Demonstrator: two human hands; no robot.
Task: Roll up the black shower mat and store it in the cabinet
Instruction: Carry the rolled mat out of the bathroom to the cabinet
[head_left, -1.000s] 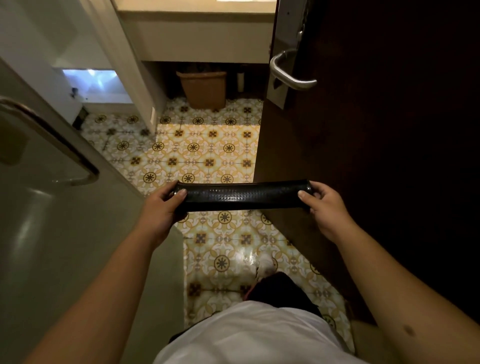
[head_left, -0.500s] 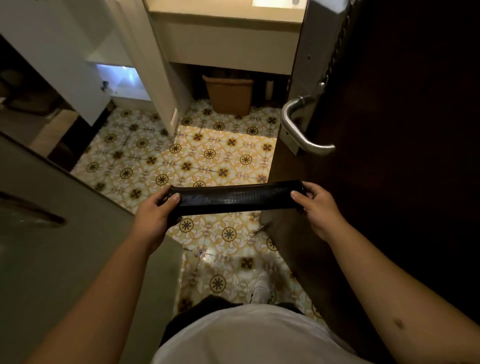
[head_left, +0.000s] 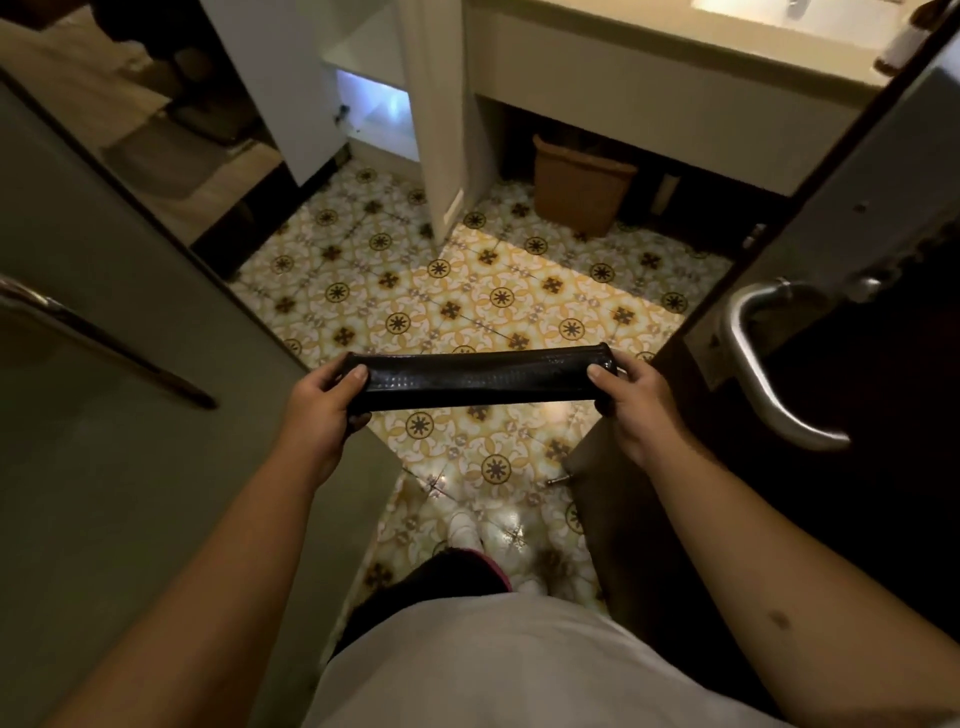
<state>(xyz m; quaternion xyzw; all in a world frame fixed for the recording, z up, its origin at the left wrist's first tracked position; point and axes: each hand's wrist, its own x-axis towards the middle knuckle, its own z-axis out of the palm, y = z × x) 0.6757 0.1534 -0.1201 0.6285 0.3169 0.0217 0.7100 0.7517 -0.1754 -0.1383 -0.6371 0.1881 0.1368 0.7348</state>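
**Operator:** Head view, item one: black shower mat, rolled into a tight tube, held in the air over the patterned floor tiles. Long axis runs left to right across my body, nearly level.

**Logger:** Hands?

**Operator:** Left hand closed around the left end, thumb on top. Right hand closed around the right end. Each grips one end; the middle of the roll spans free between them.

**Logger:** Item two, destination?

**Operator:** White cabinet ahead and to the left, door swung open, lower compartment lit. It sits well apart from the roll, beyond the tiles. Left hand is the nearer one to it.

**Logger:** Surroundings?

**Operator:** Dark door with a metal lever handle close on the right; grey panel close on the left; brown bin under the vanity.

**Logger:** Judgement?

**Operator:** Rolling looks done; storing remains. I'd say the roll lies crosswise to the opening, so I'd expect to swing it left end first to feed it in.
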